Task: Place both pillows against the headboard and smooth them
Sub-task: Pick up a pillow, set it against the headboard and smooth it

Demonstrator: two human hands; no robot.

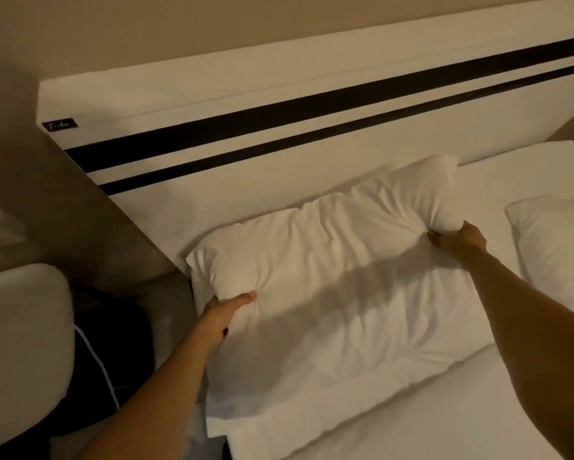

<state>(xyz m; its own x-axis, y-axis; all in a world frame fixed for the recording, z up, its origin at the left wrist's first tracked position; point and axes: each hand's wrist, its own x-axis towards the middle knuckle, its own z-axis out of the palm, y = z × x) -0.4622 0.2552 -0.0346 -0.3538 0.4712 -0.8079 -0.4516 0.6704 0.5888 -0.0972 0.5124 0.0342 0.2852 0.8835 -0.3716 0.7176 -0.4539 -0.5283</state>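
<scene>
A large white pillow [328, 280] lies wrinkled on the bed, its far edge close to the white headboard [279, 91] with two dark stripes. My left hand [224, 312] grips the pillow's left side, fingers tucked under it. My right hand [458, 240] pinches a bunch of fabric at the pillow's right end. A second white pillow [557, 247] lies flat on the mattress at the right edge, apart from the headboard and partly cut off by the frame.
White bedding [444, 413] covers the mattress in front. Left of the bed is a narrow gap with a dark floor [113, 343], a white cable [103, 366] and a pale rounded object [23, 327]. A beige wall rises behind.
</scene>
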